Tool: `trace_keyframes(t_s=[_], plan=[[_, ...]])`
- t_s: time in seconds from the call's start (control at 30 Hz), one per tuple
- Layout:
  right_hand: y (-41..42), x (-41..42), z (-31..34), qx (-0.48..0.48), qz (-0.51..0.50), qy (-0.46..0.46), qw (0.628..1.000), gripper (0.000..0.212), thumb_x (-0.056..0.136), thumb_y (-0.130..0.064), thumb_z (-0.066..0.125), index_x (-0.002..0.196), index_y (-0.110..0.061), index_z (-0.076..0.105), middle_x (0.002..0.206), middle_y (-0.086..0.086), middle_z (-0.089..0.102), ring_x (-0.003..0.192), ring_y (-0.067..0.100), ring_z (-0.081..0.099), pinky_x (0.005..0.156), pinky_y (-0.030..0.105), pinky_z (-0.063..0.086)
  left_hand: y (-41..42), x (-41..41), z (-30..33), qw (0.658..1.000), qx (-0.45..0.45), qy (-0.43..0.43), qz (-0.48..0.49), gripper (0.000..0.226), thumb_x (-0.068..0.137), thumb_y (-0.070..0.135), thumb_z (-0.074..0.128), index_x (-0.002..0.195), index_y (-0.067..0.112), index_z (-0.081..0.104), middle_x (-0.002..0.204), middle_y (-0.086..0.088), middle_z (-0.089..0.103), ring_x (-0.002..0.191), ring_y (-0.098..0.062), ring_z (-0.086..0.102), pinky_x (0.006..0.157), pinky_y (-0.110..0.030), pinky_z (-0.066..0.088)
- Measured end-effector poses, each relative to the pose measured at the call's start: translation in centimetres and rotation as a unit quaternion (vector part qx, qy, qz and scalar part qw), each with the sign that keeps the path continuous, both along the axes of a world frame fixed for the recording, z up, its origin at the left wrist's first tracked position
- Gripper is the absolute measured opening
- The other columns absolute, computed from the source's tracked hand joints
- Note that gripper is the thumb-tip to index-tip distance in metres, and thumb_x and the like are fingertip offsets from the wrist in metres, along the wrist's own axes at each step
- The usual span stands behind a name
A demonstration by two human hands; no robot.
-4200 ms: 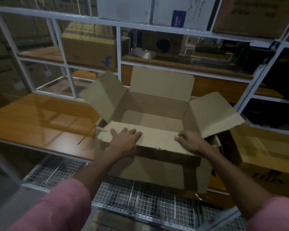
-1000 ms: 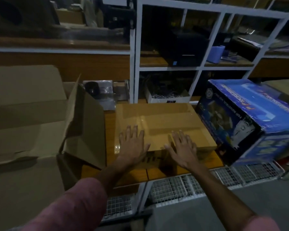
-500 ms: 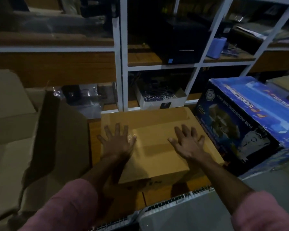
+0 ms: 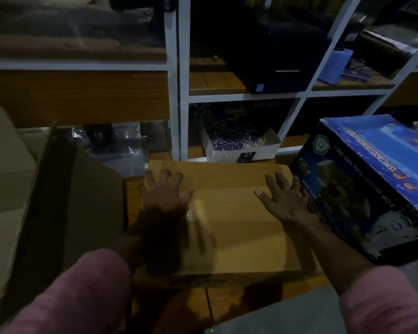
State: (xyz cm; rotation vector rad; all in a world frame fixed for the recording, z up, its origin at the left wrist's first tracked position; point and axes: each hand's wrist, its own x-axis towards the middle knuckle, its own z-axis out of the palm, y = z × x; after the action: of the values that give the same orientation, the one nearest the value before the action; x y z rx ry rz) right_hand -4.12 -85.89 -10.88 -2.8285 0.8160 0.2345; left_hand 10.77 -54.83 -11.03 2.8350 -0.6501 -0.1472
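Observation:
A closed, taped brown cardboard box [image 4: 237, 227] lies on the wooden shelf [image 4: 227, 302] in front of me. My left hand [image 4: 165, 194] lies flat on the box's top near its left edge, fingers spread. My right hand [image 4: 284, 198] lies flat near the right edge, fingers spread, close to the blue box. Clear tape [image 4: 198, 225] runs along the top between my hands. Both sleeves are pink.
A large open cardboard box [image 4: 58, 203] with raised flaps stands at the left. A blue printed box [image 4: 372, 184] sits tilted at the right, touching the brown box. Behind are white metal racks [image 4: 176, 92] holding a black device [image 4: 270, 51], a white tray of wires [image 4: 239, 145] and plastic bags [image 4: 116, 143].
I turned from the open box to the closed brown box on its right. Over the last second my hands spread apart toward its side edges and the view came closer.

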Motion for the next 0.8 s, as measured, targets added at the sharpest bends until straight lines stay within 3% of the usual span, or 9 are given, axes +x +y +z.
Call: trace_keyframes(t_s=[0.43,0.53,0.67,0.8], plan=[[-2.4,1.2,-1.1,-0.009,0.0,-0.033,0.999,0.092,0.079,-0.094,0.011,0.156,-0.044,0.013,0.169,-0.007,0.003,0.15,0.049,0.004,0.115,0.068,0.024,-0.7,2.1,0.4,0.999,0.009,0.007,0.032,0.078,0.081,0.081,0.038,0.146,0.04,0.027,0.153,-0.005,0.023,0.143,-0.051,0.013,0.105,-0.067,0.03],[-2.8,1.4,-1.3,-0.024,0.008,-0.038,0.999,0.09,0.082,-0.092,0.013,0.156,-0.042,0.015,0.169,-0.003,0.006,0.15,0.049,0.007,0.117,0.065,0.023,-0.9,3.1,0.4,0.999,0.014,0.014,0.034,0.077,0.08,0.081,0.041,0.144,0.038,0.029,0.152,-0.006,0.024,0.139,-0.05,0.02,0.099,-0.064,0.039],[-2.8,1.2,-1.8,-0.034,0.003,-0.036,0.999,0.09,0.081,-0.092,0.012,0.156,-0.043,0.012,0.169,-0.006,0.004,0.15,0.048,0.008,0.115,0.064,0.026,-0.7,4.0,-0.1,0.998,0.027,0.045,0.017,0.082,0.082,0.083,0.037,0.149,0.041,0.019,0.162,0.006,0.007,0.143,-0.052,0.008,0.096,-0.066,0.042],[-2.6,1.1,-2.0,-0.033,-0.003,-0.038,0.999,0.092,0.077,-0.095,0.007,0.154,-0.046,0.009,0.168,-0.007,0.002,0.149,0.048,0.01,0.11,0.065,0.032,-0.6,3.7,0.1,0.997,0.052,0.064,0.012,0.087,0.086,0.084,0.029,0.157,0.042,0.002,0.167,0.015,-0.01,0.145,-0.053,0.004,0.101,-0.068,0.039]])
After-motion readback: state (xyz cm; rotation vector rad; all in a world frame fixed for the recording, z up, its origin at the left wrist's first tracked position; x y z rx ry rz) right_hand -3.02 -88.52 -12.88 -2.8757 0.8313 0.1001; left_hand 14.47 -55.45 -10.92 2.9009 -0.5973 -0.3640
